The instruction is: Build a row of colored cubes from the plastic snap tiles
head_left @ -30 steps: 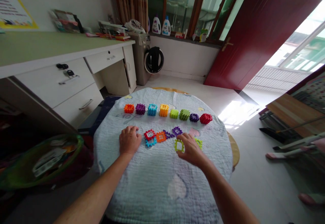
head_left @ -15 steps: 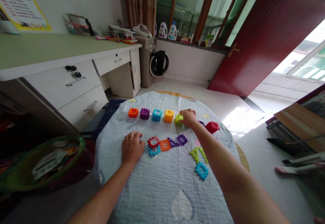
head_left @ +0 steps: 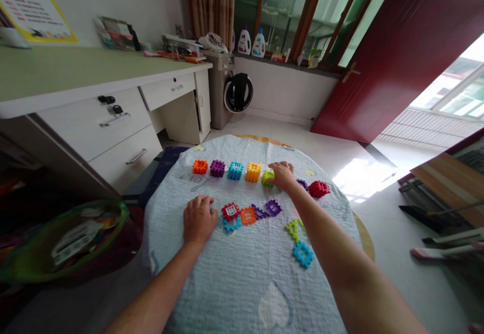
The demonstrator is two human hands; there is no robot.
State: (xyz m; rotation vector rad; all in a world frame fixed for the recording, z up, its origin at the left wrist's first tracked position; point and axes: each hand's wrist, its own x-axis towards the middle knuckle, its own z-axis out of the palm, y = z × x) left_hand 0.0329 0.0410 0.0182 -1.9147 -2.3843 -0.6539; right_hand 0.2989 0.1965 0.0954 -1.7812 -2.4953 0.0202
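Note:
My right hand (head_left: pixel 283 174) is at the back row of toy pieces, its curled fingers beside the lime green stack (head_left: pixel 267 178); what they hold, if anything, is hidden. That row also has orange (head_left: pixel 200 166), purple (head_left: pixel 217 168), teal (head_left: pixel 235 170) and yellow (head_left: pixel 253 172) stacks, with red pieces (head_left: pixel 319 188) at the right. My left hand (head_left: pixel 199 218) rests on the cloth, fingers bent, left of a red piece (head_left: pixel 231 211) overlapping a blue one. Next to these lie an orange square (head_left: pixel 248 215) and purple pieces (head_left: pixel 273 207).
The round table wears a pale blue cloth (head_left: pixel 227 278). Lime pieces (head_left: pixel 292 229) and a blue square (head_left: pixel 303 254) lie beside my right forearm. A green-rimmed basket (head_left: pixel 124 218) stands at the left, below a desk (head_left: pixel 94 66).
The view has shifted slightly. My right hand remains by the lime green stack with almost the same pose, and my left hand still rests in place.

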